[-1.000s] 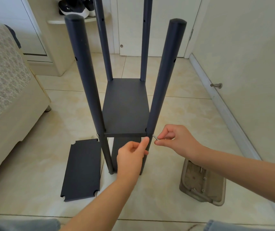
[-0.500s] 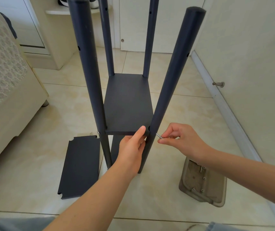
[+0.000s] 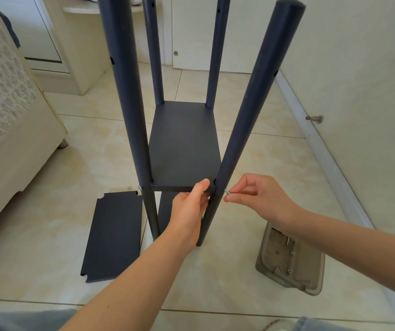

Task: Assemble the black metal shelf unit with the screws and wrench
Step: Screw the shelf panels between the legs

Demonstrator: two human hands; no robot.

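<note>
Black metal shelf unit [image 3: 184, 144] upright on tiled floor [image 3: 84, 163]. Left hand [image 3: 188, 211] grip clamped on front edge of black rectangular shelf panel [image 3: 184, 163], beside near-right dark round post [image 3: 246, 120]. Right hand [image 3: 261, 197] grip pinched on small silver screw [image 3: 227, 191], tip at post side. Risk: panel sags, holes misalign, screw cross-threads or drops. Spare black panel [image 3: 112, 235] flat on floor; beige plastic tray [image 3: 311, 285] holds remaining screws.

The left hand [image 3: 189, 211] grips the front edge of the black shelf panel [image 3: 184, 149], thumb on top, beside the near right post [image 3: 246, 120]. Just right of it, the right hand [image 3: 261, 199] pinches a small screw [image 3: 227, 191] against that post. A loose panel [image 3: 114, 237] lies on the floor left of the left hand; a tray [image 3: 289, 261] of screws sits below the right wrist.
</note>
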